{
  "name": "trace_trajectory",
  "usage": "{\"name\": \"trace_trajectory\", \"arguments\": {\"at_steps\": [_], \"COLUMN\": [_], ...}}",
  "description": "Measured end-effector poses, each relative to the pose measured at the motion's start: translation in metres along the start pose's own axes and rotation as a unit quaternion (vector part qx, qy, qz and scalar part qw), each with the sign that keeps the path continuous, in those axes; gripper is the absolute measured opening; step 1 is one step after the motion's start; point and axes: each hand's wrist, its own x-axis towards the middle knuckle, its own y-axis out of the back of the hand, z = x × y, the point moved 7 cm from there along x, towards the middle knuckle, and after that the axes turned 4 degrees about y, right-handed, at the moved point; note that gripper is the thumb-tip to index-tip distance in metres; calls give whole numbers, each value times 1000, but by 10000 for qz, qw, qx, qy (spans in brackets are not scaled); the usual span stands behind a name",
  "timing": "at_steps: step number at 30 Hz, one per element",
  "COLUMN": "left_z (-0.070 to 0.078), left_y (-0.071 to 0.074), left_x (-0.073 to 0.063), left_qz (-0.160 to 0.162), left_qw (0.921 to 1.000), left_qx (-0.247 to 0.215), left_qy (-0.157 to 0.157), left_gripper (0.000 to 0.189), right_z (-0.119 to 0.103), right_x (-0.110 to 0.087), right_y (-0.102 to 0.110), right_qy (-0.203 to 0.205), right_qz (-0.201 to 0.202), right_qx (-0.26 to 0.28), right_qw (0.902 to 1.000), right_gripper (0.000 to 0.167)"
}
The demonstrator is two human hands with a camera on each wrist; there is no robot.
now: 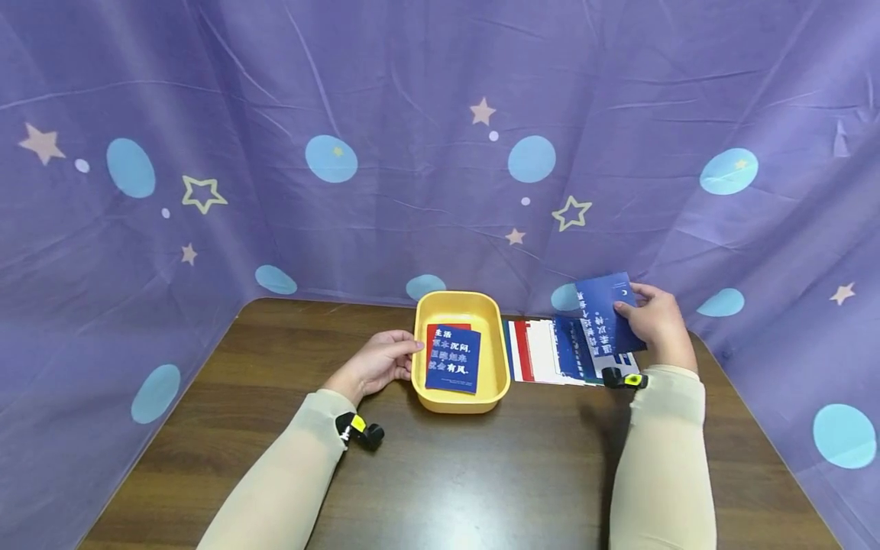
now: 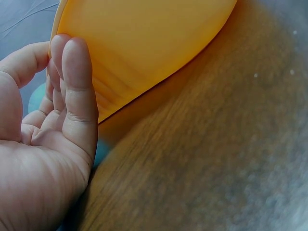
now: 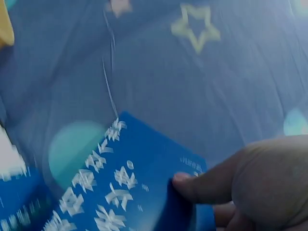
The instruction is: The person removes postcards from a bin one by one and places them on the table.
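Note:
A blue card (image 1: 606, 315) with white lettering is pinched in my right hand (image 1: 656, 321), thumb on its printed face, raised above a fanned row of cards (image 1: 543, 351) on the table. In the right wrist view the same blue card (image 3: 139, 187) fills the lower middle. My left hand (image 1: 381, 363) holds the left rim of a yellow tray (image 1: 498, 386), its thumb on the rim. The left wrist view shows the fingers against the tray's outer wall (image 2: 144, 43). Inside the tray, a blue card (image 1: 454, 363) with white lettering overlaps a red card (image 1: 431, 333).
The brown wooden table (image 1: 440, 473) ends at a purple curtain (image 1: 412, 229) with stars and blue spots, which hangs along the back and both sides. The fanned cards lie just right of the tray, in white, red and blue.

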Motion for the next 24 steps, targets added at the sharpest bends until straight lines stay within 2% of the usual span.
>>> {"name": "trace_trajectory", "arguments": {"at_steps": [4, 8, 14, 20, 24], "left_z": [0, 0, -1, -1, -1], "left_y": [1, 0, 0, 0, 0], "left_x": [0, 0, 1, 0, -1], "left_qz": [33, 53, 77, 74, 93], "left_qw": [10000, 10000, 10000, 10000, 10000], "left_qx": [-18, -22, 3, 27, 6], "left_qy": [-7, 27, 22, 8, 12], "left_gripper": [13, 13, 13, 14, 14], "right_z": [34, 55, 73, 90, 92], "right_x": [5, 8, 14, 18, 20], "right_y": [6, -1, -17, -26, -30], "right_qy": [-448, -725, -960, -1138, -1100], "right_qz": [-8, -209, -296, -242, -236], "right_qx": [-3, 290, 373, -31, -327], "right_qw": [9990, 9967, 9942, 9932, 9931], "right_gripper": [62, 63, 65, 65, 66]}}
